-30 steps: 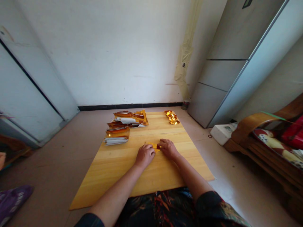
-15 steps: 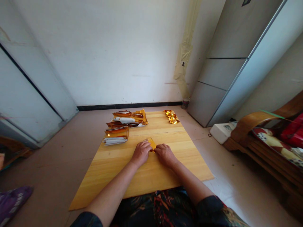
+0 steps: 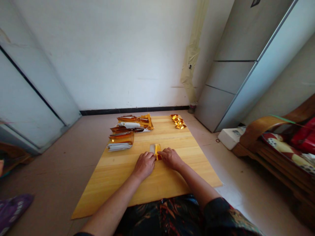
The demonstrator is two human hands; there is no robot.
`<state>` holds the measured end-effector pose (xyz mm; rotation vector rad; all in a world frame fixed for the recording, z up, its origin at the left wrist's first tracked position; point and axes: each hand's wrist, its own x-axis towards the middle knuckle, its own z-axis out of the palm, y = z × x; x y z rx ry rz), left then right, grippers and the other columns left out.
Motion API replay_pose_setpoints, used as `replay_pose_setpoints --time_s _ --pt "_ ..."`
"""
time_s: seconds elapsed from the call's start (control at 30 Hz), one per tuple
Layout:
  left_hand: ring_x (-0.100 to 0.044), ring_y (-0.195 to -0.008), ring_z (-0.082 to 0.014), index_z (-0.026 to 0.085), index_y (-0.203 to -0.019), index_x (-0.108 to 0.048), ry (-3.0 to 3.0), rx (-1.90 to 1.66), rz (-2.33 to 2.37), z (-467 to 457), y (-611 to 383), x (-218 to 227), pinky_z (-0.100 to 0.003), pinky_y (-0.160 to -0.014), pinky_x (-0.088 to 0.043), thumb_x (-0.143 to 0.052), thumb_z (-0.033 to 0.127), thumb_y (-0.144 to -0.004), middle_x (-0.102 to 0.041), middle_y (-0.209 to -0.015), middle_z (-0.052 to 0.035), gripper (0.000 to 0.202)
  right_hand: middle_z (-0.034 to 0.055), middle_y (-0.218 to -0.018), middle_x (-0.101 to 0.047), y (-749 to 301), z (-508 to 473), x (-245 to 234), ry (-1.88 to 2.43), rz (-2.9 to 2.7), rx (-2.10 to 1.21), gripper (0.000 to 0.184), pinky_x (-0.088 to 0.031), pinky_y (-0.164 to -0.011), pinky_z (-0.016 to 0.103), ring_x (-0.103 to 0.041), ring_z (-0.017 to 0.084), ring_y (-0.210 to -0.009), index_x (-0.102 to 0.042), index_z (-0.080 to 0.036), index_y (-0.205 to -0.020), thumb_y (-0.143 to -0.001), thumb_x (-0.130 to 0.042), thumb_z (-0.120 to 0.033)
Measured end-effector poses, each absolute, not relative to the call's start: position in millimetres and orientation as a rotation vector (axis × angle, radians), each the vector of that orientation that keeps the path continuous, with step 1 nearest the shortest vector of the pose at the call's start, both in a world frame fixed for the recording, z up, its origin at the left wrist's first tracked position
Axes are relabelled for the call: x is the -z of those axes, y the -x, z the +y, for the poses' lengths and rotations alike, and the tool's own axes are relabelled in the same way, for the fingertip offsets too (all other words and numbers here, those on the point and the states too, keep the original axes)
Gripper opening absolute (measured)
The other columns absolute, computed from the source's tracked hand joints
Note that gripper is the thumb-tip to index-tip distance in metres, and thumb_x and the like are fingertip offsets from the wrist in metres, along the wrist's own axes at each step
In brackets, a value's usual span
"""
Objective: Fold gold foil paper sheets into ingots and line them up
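Observation:
A small sheet of gold foil paper, partly folded with a pale side showing on its left, lies on the wooden board. My left hand pinches its lower left edge, fingers curled together. From the right, my right hand presses its fingers on the other side of the paper. Stacks of gold and white paper lie at the board's far left. Several shiny folded gold foil pieces sit in a row at the far right.
Behind the board is a white wall with a black skirting. A grey fridge stands at the right, near a white box and a wooden bench. A purple bag lies on the floor at lower left.
The foil paper has been turned or refolded, so its pale side now shows at the left. My left hand has shifted slightly left and nearer to me; my right hand has barely moved.

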<state>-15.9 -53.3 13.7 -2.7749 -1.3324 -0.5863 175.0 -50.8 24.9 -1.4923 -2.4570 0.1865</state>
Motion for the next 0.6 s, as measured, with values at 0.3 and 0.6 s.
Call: replay_pose_setpoints --time_s 0.3,0.6 --pt "-0.056 -0.095 -0.0191 0.027 -0.097 -0.066 2.803 0.625 -1.339 -54 27 -16 -0.033 -0.077 -0.037 -0.052 0.022 -0.086 -0.067 -0.103 -0.0024 0.018 0.001 -0.117 -0.06 -176 -43 -25 1.283 -2.547 -0.243 0.018 -0.036 -0.089 0.035 -0.051 0.02 -0.103 -0.068 -0.032 -0.097 -0.083 -0.059 -0.026" --pt "-0.056 -0.094 -0.0192 0.025 -0.086 -0.068 2.785 0.697 -1.434 -49 23 -11 -0.034 -0.078 -0.036 -0.062 0.027 -0.08 -0.068 -0.1 -0.0018 0.009 0.0004 -0.114 -0.063 -186 -38 -16 1.2 -2.466 -0.369 0.02 -0.034 -0.093 0.033 -0.052 0.019 -0.106 -0.07 -0.032 -0.099 -0.079 -0.067 -0.033"
